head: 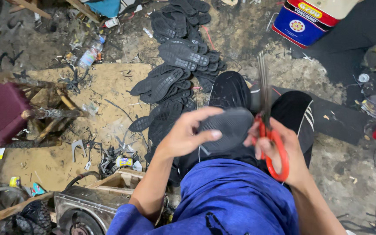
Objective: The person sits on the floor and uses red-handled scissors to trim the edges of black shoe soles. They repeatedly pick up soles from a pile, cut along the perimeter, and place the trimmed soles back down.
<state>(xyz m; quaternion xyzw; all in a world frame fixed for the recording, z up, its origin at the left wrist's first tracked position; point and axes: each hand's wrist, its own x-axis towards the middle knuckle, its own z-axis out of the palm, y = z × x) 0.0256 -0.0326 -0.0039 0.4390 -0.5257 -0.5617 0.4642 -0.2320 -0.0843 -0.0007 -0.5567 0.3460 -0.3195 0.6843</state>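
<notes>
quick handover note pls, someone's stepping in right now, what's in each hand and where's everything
Left hand: holds a black rubber sole over the lap.
Right hand: grips orange-handled scissors, blades up at the sole's edge.
Pile of soles lies on the floor ahead, rubber scraps to the left.
Done: how many are trimmed, cannot tell.
Left: this sole is in hand, not set down.

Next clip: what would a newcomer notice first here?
At centre, the left hand holds a dark rubber sole while the right hand works orange-handled scissors at its edge. Beyond the knees, a long pile of black soles runs across the dirty floor. A blue and red tin stands top right.
</notes>
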